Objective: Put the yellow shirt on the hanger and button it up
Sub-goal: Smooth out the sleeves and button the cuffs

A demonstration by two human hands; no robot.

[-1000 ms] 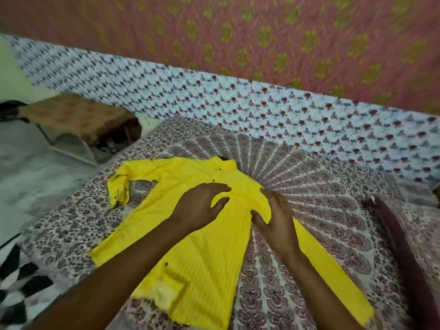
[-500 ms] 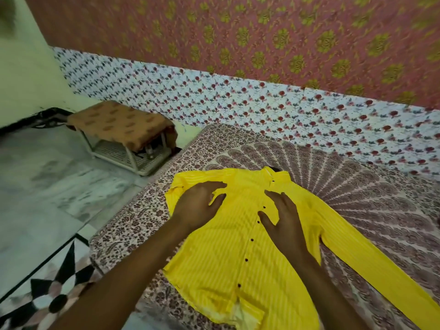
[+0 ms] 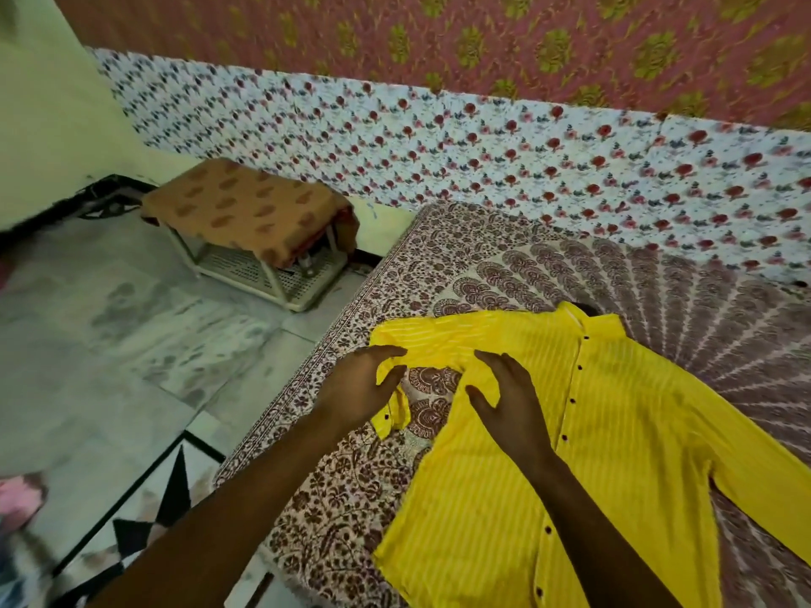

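The yellow shirt lies front-up on the bed, its placket closed with dark buttons down the middle. A small dark shape shows just above the collar; I cannot tell what it is. The shirt's sleeve on my left is folded back, with its cuff below my left hand. My left hand rests on that folded sleeve, fingers straight. My right hand lies on the shirt's chest near the armpit with its fingers spread. The other sleeve runs off to the right.
The bed has a patterned cover, and its left edge is close to my left hand. A low stool draped in orange cloth stands on the marble floor to the left. Floral cloth covers the wall behind.
Both hands have slid from the shirt's chest toward its left sleeve. That sleeve is now folded back with its cuff showing. The shirt sits further right in the view.
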